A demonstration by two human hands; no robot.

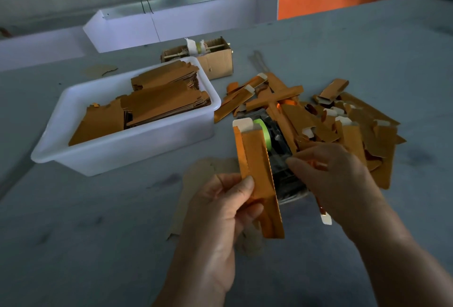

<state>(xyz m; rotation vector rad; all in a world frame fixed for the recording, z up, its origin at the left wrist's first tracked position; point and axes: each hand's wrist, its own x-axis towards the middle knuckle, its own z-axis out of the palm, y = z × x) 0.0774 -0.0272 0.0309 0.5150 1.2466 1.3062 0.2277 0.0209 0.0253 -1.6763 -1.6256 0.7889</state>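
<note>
Left hand (220,211) pinches the orange sleeve (257,171) upright at centre, flap up, likely for taping. Right hand (335,179) curls round a thin strip (326,219) by the tape dispenser (274,140). Loose pile (343,120) at one o'clock, white tub (122,154) at ten.

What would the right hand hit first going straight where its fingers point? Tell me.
Probably the flat orange cardboard sleeve gripped by the left hand: the right hand, pinching an orange strip, points left at it, over the clear tape dispenser. Depth is unclear.
</note>
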